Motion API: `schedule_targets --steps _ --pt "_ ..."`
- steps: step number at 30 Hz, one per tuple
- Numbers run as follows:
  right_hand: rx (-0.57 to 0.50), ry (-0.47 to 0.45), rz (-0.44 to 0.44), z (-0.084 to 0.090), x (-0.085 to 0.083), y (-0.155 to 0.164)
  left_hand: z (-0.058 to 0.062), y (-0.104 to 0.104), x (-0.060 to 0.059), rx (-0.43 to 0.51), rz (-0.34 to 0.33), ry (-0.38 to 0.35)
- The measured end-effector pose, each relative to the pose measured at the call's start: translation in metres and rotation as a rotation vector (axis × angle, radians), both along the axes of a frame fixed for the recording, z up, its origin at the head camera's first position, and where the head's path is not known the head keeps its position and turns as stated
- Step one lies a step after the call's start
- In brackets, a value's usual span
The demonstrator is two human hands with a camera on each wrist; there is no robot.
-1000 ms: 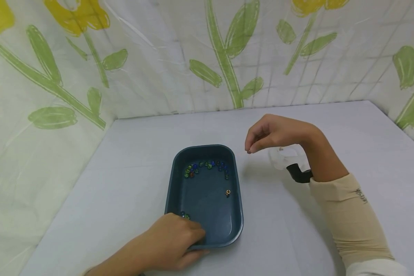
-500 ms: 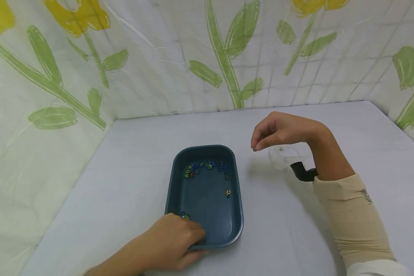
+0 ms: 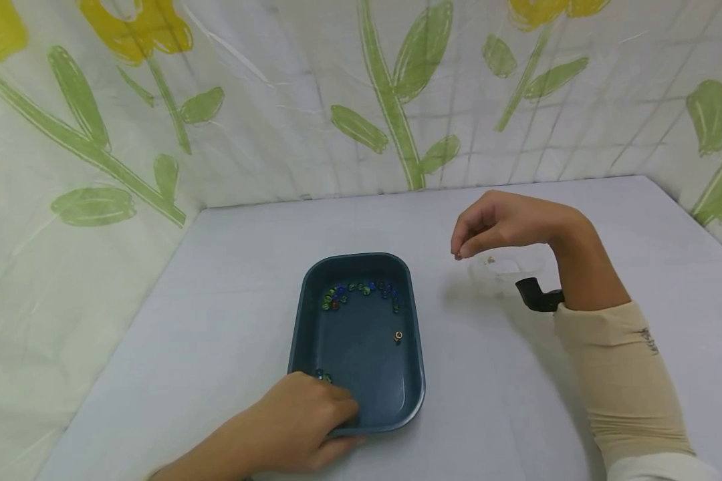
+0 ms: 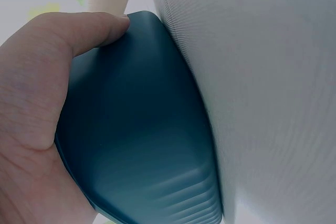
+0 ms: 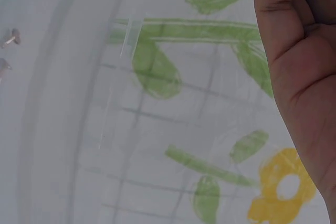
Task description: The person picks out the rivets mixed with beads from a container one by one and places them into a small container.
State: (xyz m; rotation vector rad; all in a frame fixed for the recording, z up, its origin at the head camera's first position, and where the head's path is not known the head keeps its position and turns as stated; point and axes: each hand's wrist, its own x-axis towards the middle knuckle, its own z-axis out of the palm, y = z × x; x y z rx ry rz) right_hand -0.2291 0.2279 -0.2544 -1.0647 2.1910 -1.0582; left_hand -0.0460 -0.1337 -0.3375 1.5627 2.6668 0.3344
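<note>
Floral plastic sheeting (image 3: 265, 107), white with green stems and yellow blooms, walls in a pale grey table (image 3: 216, 280) on its far and left sides. Near the middle of the table sits a dark teal tray (image 3: 413, 374), rectangular with rounded corners. Small glass marbles (image 3: 361, 292), green and blue with a reddish one among them, lie bunched along the tray's far end; a single orange marble (image 3: 398, 335) rests alone towards its right wall, and two more show at the near left, just beside the fingers.

At the near left corner the left hand (image 3: 301, 424) grasps the tray, fingers curled over the rim and the thumb (image 4: 94, 27) pressed along the outer wall, as the left wrist view shows plainly.

To the right of the tray, above the table, the right hand (image 3: 502, 224) hangs with wrist bent and fingertips bunched downward, pinching a small dark marble (image 3: 457, 256). Just beyond and below those fingertips stands a clear plastic container (image 3: 505, 274), hard to make out against the table. A beige sleeve (image 3: 620, 374) covers the right forearm, with a black strap piece (image 3: 532, 296) at the wrist.
</note>
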Motion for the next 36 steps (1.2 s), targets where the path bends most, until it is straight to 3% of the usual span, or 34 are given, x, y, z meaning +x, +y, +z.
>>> schedule_targets --steps 36 --pt "0.068 -0.072 -0.131 0.004 0.001 0.038 0.000 0.000 0.000 -0.014 0.015 -0.016"
